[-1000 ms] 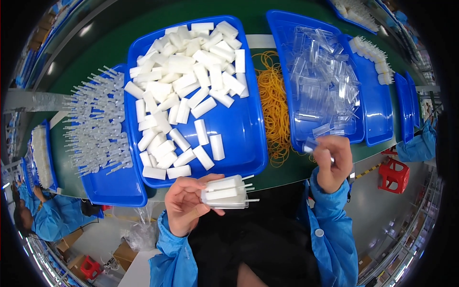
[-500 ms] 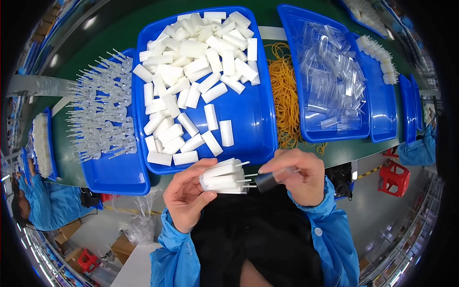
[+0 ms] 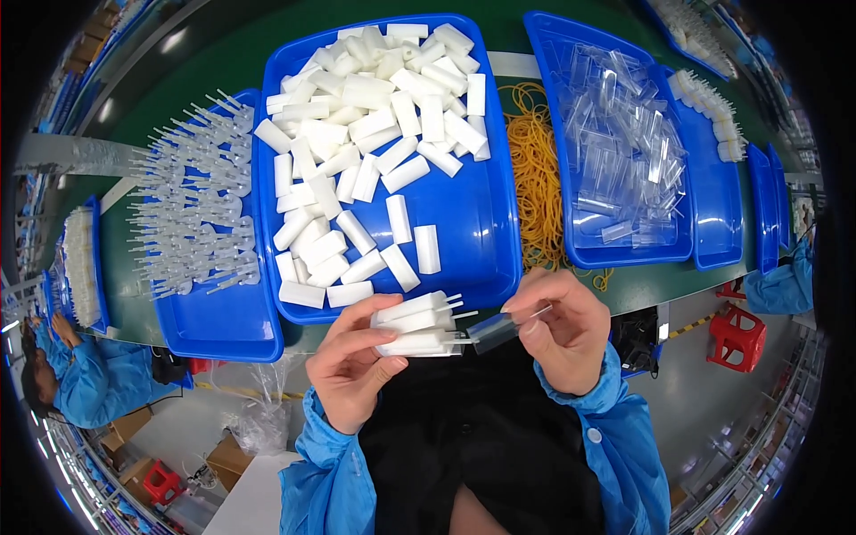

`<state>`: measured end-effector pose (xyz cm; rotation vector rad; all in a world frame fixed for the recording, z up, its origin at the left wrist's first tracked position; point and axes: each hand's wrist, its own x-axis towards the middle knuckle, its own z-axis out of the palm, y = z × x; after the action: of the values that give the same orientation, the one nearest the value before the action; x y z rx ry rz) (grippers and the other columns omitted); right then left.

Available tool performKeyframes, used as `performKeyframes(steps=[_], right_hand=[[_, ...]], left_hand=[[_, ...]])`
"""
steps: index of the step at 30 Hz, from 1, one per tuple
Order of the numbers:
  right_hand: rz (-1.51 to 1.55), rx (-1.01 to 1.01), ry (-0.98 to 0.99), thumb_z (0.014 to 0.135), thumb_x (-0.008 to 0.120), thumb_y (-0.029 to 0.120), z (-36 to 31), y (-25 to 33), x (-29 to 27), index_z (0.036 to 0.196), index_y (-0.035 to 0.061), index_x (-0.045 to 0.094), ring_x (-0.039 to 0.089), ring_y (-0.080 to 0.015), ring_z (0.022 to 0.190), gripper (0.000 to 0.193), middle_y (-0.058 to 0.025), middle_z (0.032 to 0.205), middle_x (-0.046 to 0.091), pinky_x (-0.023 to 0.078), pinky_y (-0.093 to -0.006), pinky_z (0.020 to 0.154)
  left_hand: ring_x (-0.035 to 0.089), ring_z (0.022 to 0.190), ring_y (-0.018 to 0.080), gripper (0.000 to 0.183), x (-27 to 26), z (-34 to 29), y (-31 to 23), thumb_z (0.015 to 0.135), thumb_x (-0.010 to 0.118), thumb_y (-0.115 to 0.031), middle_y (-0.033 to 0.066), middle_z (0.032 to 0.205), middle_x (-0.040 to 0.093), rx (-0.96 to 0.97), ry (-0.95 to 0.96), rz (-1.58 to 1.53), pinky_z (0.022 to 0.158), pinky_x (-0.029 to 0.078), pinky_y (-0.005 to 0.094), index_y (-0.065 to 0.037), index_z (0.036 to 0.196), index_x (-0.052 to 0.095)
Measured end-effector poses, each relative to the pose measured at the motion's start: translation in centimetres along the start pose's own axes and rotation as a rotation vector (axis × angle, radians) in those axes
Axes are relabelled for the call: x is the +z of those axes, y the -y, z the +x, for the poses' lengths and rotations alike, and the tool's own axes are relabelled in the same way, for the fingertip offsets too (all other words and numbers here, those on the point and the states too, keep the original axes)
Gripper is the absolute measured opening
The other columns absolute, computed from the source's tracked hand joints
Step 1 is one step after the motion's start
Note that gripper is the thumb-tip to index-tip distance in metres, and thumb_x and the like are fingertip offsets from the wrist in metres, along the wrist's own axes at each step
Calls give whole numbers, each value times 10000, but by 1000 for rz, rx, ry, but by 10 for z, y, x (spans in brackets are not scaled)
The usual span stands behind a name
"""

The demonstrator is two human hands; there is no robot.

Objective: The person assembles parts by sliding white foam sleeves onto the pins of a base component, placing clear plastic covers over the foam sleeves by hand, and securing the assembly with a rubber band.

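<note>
My left hand (image 3: 348,367) is closed around a cluster of white foam blocks (image 3: 417,314) with thin white stems sticking out to the right. One finger lies across the blocks, between the upper and lower ones. Some clear plastic shows along the cluster's lower side. In my right hand (image 3: 569,328), thumb and fingers pinch a clear plastic piece (image 3: 492,332), thin-walled and shiny. Its left end is beside the stem tips; I cannot tell whether they touch.
A large blue tray (image 3: 473,241) holds loose white foam blocks. Stemmed translucent parts (image 3: 192,209) fill the left tray. Yellow rubber bands (image 3: 537,192) lie beside a tray of clear plastic pieces (image 3: 624,152). A stemmed row of white blocks (image 3: 713,111) sits farther right. People in blue work at both sides.
The clear piece in my right hand has moved left, closer to the stems, and tilted. A left-hand finger now lies across the foam blocks. The view has shifted slightly.
</note>
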<state>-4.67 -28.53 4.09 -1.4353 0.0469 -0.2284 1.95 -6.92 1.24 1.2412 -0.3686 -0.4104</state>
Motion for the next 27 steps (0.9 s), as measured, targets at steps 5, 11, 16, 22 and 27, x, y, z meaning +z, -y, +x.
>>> performKeyframes(steps=[5,11,16,22,27], right_hand=[[-61,-30,-57,798,640,14,-1,-2,3,969,4,586,359,-28,539,180,-7,710,500,267,-176,483],[-153,-84,-98,822,616,39,0,-3,4,964,4,589,364,-36,538,149,-25,715,523,280,-185,482],[-129,-133,-71,842,591,50,4,-5,4,955,0,597,413,-55,554,124,-49,744,553,315,-190,494],[-33,-169,-84,878,548,52,5,-7,0,931,-27,604,510,-97,621,111,-109,808,572,401,-194,554],[105,-42,-123,878,545,31,6,-4,2,1004,-49,562,535,-105,710,150,-145,918,576,437,-201,615]], left_hand=[[510,1129,321,292,2,0,-1,692,715,60,227,1213,502,27,-83,-3,893,475,392,-1,963,625],[512,1123,322,286,1,1,-1,689,716,62,232,1216,497,60,-49,18,897,470,394,-3,954,629],[508,1127,326,288,0,-1,-2,687,715,64,235,1218,494,44,-61,10,904,463,397,-5,954,628],[506,1127,325,293,-3,-2,1,683,710,73,248,1215,492,86,-100,-4,918,448,395,-4,950,616],[505,1127,321,302,-4,-1,0,677,706,85,251,1217,492,63,-118,-26,922,437,390,-5,950,614]])
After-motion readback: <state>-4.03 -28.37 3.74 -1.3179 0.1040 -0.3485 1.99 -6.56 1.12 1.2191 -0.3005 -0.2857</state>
